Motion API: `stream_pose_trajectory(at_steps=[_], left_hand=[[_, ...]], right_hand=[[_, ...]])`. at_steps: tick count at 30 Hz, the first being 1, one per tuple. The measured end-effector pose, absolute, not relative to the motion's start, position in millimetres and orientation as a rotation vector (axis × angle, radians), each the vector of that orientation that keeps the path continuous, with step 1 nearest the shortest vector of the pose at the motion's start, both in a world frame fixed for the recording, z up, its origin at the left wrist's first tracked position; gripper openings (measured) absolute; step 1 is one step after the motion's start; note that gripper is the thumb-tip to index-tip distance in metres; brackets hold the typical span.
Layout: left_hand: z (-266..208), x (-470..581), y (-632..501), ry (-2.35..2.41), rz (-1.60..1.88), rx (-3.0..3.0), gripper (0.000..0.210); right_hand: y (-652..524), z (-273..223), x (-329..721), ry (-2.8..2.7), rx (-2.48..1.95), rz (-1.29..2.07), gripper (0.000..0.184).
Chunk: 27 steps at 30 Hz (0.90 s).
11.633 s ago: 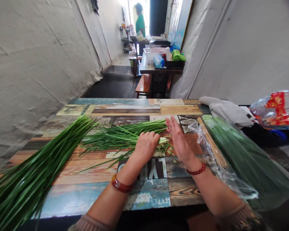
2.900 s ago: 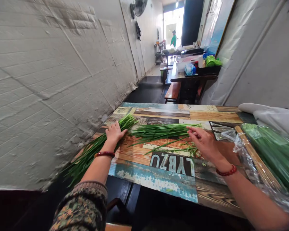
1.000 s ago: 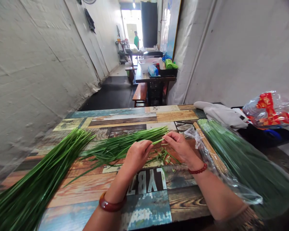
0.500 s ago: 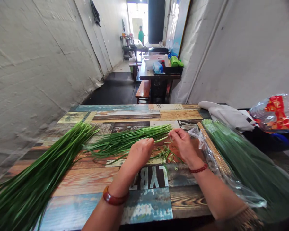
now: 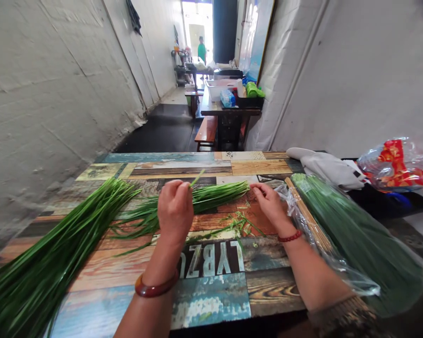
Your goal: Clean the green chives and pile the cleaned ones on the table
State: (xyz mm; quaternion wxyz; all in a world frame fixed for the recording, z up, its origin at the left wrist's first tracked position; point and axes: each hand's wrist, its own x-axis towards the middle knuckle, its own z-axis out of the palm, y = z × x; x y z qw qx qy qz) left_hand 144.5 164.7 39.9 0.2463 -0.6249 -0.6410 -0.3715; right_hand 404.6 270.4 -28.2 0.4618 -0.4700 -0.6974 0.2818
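My left hand [image 5: 176, 206] is closed around a garlic chive [image 5: 197, 178], whose pale end sticks up past the fingers. It is raised over the middle bunch of garlic chives [image 5: 220, 193], hiding part of the leaves. At the bunch's stem ends, my right hand [image 5: 268, 202] has its fingertips pinched together; what they grip, if anything, is too small to make out. Below lie trimmed scraps [image 5: 242, 224] on the wood-patterned table [image 5: 211, 300]. A larger heap of garlic chives [image 5: 66, 244] spreads along the left side.
On the right lie a plastic-wrapped bundle of chives [image 5: 352, 239] and a bundle of thin brown sticks [image 5: 308, 216]. Behind them are a grey cloth [image 5: 329, 169] and a clear bag with red print [image 5: 395, 164]. Farther off stand a bench [image 5: 207, 130], another table [image 5: 211, 111] and a person [image 5: 201, 50].
My left hand has moved left and up with the chive, away from my right hand. My right hand stays by the stem ends. The view has shifted slightly.
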Motion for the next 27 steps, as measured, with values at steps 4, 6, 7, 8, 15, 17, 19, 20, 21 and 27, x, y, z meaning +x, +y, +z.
stream_pose_trajectory(at_steps=[4,6,7,8,15,17,19,20,21,27], left_hand=[[30.8,161.4,168.8,-1.805,-0.848,-2.021,0.019],[25.0,166.8,170.3,-1.926,-0.811,-2.063,0.019],[22.4,168.0,170.9,-1.985,-0.822,-2.061,0.016],[20.1,168.3,171.4,-2.034,-0.85,-2.056,0.014],[14.7,167.1,173.9,-2.161,-0.963,-2.096,0.018],[15.3,168.8,173.8,-2.169,-0.942,-2.107,0.02],[15.6,170.8,173.4,-2.166,-0.926,-2.112,0.022],[15.4,171.6,173.3,-2.16,-0.92,-2.117,0.023],[15.2,172.2,173.1,-2.152,-0.917,-2.121,0.024],[14.6,173.3,173.9,-2.078,-1.022,-2.139,0.027]], right_hand=[[271.8,-35.9,398.8,-1.938,-1.071,0.447,0.033],[273.4,-40.1,395.0,-2.032,-1.042,0.318,0.039],[274.3,-42.0,393.6,-2.068,-1.043,0.269,0.042],[275.3,-43.6,392.6,-2.1,-1.05,0.235,0.043],[276.0,-42.4,397.1,-2.131,-1.152,0.156,0.032],[274.8,-41.1,398.9,-2.147,-1.158,0.185,0.023],[273.8,-40.5,400.0,-2.162,-1.164,0.194,0.015],[273.4,-40.0,400.2,-2.164,-1.171,0.193,0.012],[272.9,-39.2,400.2,-2.157,-1.178,0.193,0.01],[262.4,-20.2,396.0,-1.911,-1.111,0.413,0.018]])
